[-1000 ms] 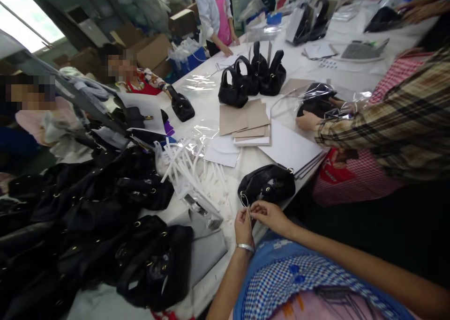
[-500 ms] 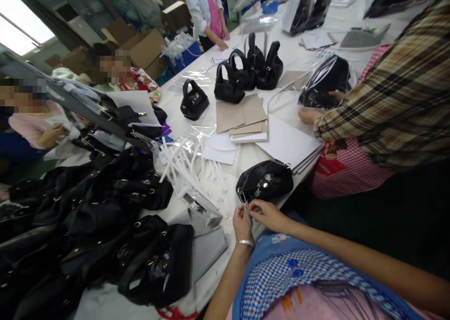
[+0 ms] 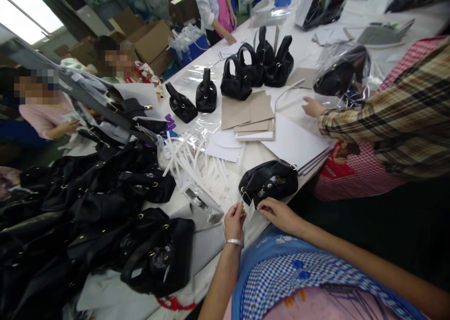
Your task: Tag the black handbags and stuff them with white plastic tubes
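A black handbag lies on the table just beyond my hands, a metal ring at each end. A pale hang tag on a thin white string dangles by the bag's near left ring. My left hand is closed, fingertips pinching the string beside the tag. Right of the tag, my right hand is also closed, its thumb and fingers pressed together; whatever they hold is too small to make out. Both hands are close to the bag's front edge.
Black bags are heaped at left. White strips and a metal-and-plastic dispenser lie nearer. Brown cards, white sheets and several small upright bags stand farther back. A co-worker's plaid sleeve reaches in from the right.
My hands have drawn slightly apart, and the tag that was between both sets of fingers now hangs between them. Farther back, a second small bag shows at left. The co-worker's hand has left the wrapped bag.
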Available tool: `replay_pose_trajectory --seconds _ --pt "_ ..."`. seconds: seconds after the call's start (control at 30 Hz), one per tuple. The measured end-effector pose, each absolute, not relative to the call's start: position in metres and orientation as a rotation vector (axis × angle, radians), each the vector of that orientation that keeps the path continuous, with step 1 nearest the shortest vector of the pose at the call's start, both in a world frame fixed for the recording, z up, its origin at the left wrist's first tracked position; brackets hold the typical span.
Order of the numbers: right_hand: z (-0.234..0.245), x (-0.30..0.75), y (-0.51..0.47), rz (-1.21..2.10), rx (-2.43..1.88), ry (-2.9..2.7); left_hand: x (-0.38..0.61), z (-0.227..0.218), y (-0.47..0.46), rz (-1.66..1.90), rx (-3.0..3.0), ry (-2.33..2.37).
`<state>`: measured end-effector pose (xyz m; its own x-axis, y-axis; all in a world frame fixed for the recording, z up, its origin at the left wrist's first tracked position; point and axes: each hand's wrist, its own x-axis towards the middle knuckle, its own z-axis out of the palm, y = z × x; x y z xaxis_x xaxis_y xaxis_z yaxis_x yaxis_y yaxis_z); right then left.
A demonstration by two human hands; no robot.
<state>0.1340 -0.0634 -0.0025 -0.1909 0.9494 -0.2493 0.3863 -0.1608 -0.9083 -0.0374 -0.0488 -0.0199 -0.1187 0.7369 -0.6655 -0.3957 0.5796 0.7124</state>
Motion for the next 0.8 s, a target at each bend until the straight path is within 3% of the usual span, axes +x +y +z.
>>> replay_pose_trajectory --seconds 0.17,0.8 --pt "-0.007 0.136 -0.064 1.534 -1.498 -1.289 -0.035 0.007 -0.045 0.821 0.246 1.2" --pt "0.007 0.139 -0.058 1.387 -1.546 -1.16 -0.012 0.007 -0.05 0.803 0.5 1.272"
